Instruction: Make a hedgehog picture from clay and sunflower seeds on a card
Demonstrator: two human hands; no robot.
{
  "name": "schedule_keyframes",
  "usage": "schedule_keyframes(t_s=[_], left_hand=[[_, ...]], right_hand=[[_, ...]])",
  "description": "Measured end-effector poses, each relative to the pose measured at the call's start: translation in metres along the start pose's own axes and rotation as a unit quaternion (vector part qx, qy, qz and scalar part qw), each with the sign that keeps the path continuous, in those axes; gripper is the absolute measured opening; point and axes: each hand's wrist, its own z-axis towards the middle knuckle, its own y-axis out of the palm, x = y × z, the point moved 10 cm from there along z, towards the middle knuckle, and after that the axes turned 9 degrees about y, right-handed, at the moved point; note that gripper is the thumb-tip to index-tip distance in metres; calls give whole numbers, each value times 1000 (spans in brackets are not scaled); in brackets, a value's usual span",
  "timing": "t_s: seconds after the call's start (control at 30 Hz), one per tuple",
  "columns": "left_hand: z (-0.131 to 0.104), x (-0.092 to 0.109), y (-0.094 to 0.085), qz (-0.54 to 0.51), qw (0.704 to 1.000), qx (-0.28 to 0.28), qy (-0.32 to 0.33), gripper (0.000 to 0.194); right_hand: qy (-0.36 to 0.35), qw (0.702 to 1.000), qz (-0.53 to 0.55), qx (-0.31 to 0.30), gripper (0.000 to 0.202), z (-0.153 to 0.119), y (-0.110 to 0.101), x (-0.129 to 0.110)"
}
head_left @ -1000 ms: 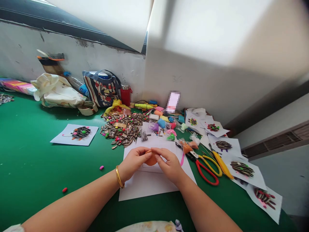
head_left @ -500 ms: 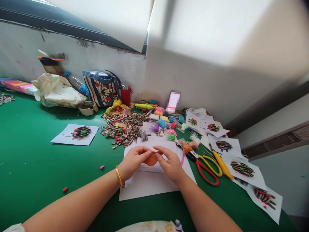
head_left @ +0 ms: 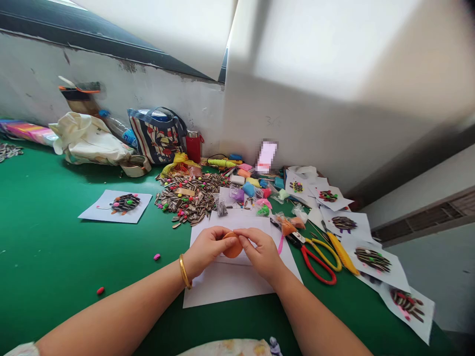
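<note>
A flat, round orange clay piece (head_left: 233, 248) is pinched at its upper edge between both hands. My left hand (head_left: 208, 248), with a gold bangle at the wrist, has its thumb and fingers closed on the left side of the disc. On the right side, my right hand (head_left: 260, 249) grips the disc between thumb and fingertips. Both hands hover over white paper sheets (head_left: 222, 289) on the green table (head_left: 55, 252). Orange clay in a clear bag (head_left: 287, 227) lies just right of my right hand.
Striped seeds (head_left: 200, 190) are heaped behind the hands, beside colored clay packets (head_left: 248, 189). Scissors (head_left: 319, 264) and a yellow cutter (head_left: 343, 254) lie right. Seed-decorated cards (head_left: 399, 272) line the right edge; another card (head_left: 139, 211) is left. Bags (head_left: 158, 136) stand against the wall.
The fingertips have shifted slightly along the disc's upper edge, and more of the orange disc's face now shows. My right hand's fingers are closer together.
</note>
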Motion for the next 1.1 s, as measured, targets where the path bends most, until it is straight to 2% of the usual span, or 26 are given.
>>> schedule_keyframes(t_s=[0.1,0.3,0.57,0.7,0.87,1.0,1.1], left_hand=[[0,-3,0,-3,1000,-3,-4,33],[1,-1,1,-5,1000,-7,-6,34],[4,-2,-1,-63,998,5,-1,41],[4,-4,-7,-43,999,30,-9,39],[3,2,-1,-37,999,4,8,41],[3,2,-2,-28,999,11,10,34],[3,3,-2,-24,1000,10,14,37]], right_hand=[[-12,1000,-11,-2,29,0,-1,-3],[-28,999,-12,-45,31,-1,8,-10],[66,998,13,-17,42,2,2,17],[78,996,36,-3,43,3,0,20],[77,996,38,-10,46,3,3,18],[84,996,35,-25,48,1,6,18],[88,995,35,-28,50,1,7,18]])
